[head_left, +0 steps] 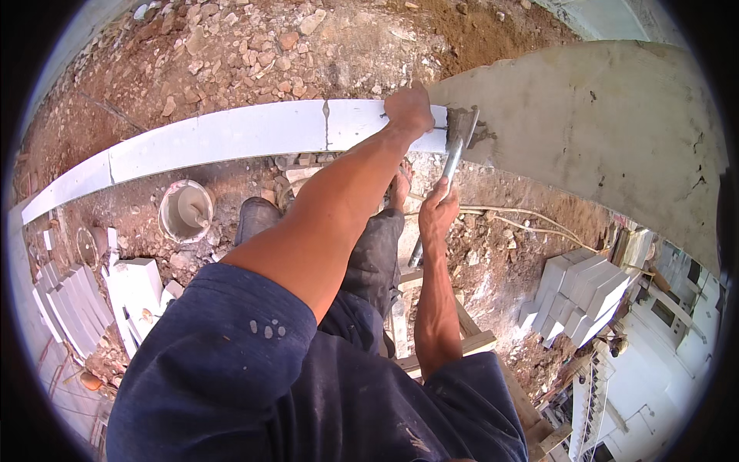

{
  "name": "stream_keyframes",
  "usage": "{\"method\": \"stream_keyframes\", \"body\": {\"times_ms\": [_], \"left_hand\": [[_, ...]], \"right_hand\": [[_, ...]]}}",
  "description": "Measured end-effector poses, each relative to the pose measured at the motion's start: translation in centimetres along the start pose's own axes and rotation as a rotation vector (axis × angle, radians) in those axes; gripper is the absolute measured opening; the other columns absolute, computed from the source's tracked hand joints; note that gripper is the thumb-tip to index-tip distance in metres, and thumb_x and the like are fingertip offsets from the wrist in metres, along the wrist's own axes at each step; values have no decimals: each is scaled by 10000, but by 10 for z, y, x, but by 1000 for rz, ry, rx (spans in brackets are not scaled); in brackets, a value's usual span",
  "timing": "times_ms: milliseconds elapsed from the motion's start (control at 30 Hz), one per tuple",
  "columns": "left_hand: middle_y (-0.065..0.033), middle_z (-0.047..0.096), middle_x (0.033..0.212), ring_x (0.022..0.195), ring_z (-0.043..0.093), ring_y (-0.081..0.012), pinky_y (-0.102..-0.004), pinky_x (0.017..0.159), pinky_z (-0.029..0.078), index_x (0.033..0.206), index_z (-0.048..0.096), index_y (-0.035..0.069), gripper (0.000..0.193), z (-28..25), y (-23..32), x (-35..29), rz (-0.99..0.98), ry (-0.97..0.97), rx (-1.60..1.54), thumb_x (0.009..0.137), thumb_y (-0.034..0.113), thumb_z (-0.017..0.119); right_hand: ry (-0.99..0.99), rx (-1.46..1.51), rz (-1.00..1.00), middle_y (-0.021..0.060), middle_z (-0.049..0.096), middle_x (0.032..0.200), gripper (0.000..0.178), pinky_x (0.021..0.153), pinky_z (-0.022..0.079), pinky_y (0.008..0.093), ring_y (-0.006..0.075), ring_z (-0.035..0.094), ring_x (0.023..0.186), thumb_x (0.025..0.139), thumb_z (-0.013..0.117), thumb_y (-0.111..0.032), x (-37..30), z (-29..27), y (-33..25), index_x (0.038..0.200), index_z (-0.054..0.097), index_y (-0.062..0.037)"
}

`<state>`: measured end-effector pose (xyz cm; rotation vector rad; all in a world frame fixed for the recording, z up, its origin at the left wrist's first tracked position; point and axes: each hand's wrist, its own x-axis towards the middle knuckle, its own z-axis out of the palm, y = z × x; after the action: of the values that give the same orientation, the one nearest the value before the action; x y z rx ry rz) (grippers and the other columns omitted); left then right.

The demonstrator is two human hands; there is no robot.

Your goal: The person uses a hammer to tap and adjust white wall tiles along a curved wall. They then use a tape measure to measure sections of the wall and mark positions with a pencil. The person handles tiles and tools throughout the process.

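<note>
My left hand (409, 112) is closed at the right end of a row of white blocks (231, 131), fingers curled down on the end block (433, 140). Its fingertips are partly hidden. Just below and to the right, my right hand (439, 209) wraps round the metal handle of a hammer (454, 158). The hammer's head is up beside the end block, near a patch of wet grey mortar on the concrete wall (585, 123). A mortar joint crosses the row left of my left hand.
A bucket of grey mortar (165, 219) with a tool in it stands lower left. White blocks (138, 289) lie at left, and a stack of blocks (581, 292) is at right. Wooden planks (473, 343) are beneath me. Rubble (254, 54) covers the far ground. A pale hose (531, 214) runs rightward.
</note>
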<state>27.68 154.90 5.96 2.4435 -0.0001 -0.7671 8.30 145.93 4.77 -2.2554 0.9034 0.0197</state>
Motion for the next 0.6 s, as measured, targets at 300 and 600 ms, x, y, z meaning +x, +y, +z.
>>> {"method": "stream_keyframes", "body": {"times_ms": [300, 600], "left_hand": [[-195, 581, 1186, 1043, 630, -334, -430, 865, 513, 1185, 474, 25, 805, -1, -3, -2, 28, 22, 24, 568, 337, 887], [-182, 594, 796, 752, 600, -278, -386, 672, 467, 978, 600, -44, 289, -35, -109, -116, -178, 402, -957, 889, 230, 610]], "right_hand": [[-91, 206, -88, 2, 463, 592, 487, 465, 316, 312, 97, 405, 531, 992, 467, -427, -21, -40, 7, 724, 517, -24], [-338, -50, -64, 12, 488, 560, 424, 489, 349, 333, 113, 413, 540, 870, 668, -364, -69, -101, -26, 748, 642, 41]]}}
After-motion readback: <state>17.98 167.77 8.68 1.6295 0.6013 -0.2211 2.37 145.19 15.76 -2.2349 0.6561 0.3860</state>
